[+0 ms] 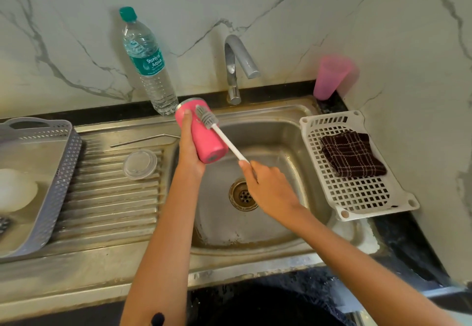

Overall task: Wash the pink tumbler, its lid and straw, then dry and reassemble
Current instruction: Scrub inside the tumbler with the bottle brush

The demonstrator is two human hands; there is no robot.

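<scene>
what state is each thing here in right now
pink metal tumbler: lidless, tilted, held by the left hand
grey-bristled white-handled brush: in the right hand, bristles on the tumbler's outside
clear round plastic lid: off, flat on the draining board
thin metal straw: lying on the draining board
chrome tap: no water visible
dark checked cloth: folded in the white basket

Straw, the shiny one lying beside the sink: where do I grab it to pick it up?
Pinch the straw at the middle of its long straight part, coming from above. It lies flat on the drainboard, so only its top and sides are free, and the middle should balance. Its bent end is crowded by the left hand holding the tumbler.
</scene>
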